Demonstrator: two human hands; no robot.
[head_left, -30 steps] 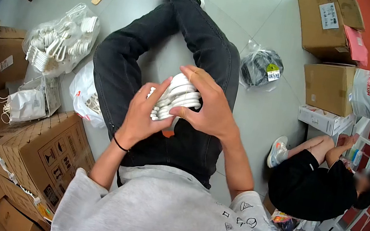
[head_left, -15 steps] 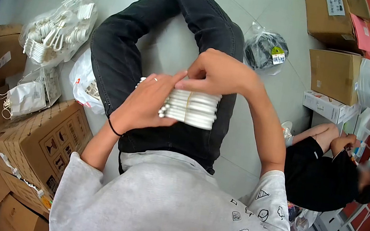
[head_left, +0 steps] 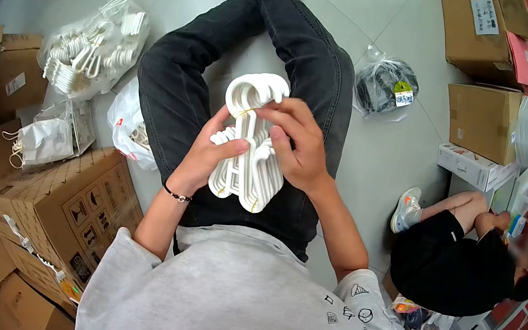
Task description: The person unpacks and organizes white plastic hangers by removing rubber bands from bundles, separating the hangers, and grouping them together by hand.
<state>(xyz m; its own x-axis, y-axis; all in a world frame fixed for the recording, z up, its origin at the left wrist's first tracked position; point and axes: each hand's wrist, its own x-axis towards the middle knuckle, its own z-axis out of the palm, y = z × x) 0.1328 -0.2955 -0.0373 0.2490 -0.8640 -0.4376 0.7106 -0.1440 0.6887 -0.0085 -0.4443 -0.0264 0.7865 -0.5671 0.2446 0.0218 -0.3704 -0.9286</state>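
A bundle of white plastic clothes hangers (head_left: 246, 169) is held above my lap, hooks pointing away from me. Its stacked hooks (head_left: 259, 88) curve round at the far end. A thin yellow band (head_left: 244, 113) shows around the hook necks, and more yellow shows at the near ends. My left hand (head_left: 200, 155) is closed around the left side of the bundle, thumb on top. On the right side, my right hand (head_left: 305, 147) has bent fingers at the band by the hook necks, with its thumb against the hangers. Its fingertips are partly hidden.
A clear bag of white hangers (head_left: 92, 51) lies on the floor at left, above a white plastic bag (head_left: 129, 119). Cardboard boxes (head_left: 73, 211) stack at lower left. A bagged black item (head_left: 386, 84) lies right of my legs. Another person (head_left: 455, 264) sits at right.
The bundle has turned from lying sideways, its hooks now pointing away from me. My right hand has come down to the bundle's right side, and my left hand holds the left side.
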